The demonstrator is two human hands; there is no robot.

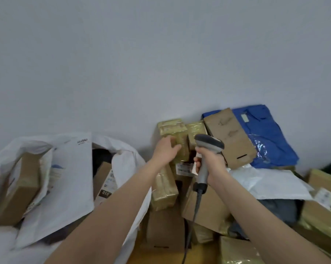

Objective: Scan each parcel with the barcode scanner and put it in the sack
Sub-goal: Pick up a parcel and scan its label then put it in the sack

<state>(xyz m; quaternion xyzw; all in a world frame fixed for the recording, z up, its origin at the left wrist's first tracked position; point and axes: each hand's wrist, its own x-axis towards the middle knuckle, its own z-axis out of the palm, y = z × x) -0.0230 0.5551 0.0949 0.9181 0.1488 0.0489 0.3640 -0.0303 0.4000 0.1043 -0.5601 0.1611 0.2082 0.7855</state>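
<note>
Grey wall [161, 54] behind; left hand [165, 150], fingertips hidden, grips taped parcel [175, 130]; right hand [210, 161] grips scanner [208, 142].

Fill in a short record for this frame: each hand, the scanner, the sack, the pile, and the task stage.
left hand: on the taped parcel at the back of the pile; grip unclear
right hand: grips the scanner by its handle, head aimed away from the person toward the pile
sack: white, open, to the left, with a cardboard box inside
pile: brown box, blue bag, white mailer
stage: taped parcel not yet in the sack
</note>
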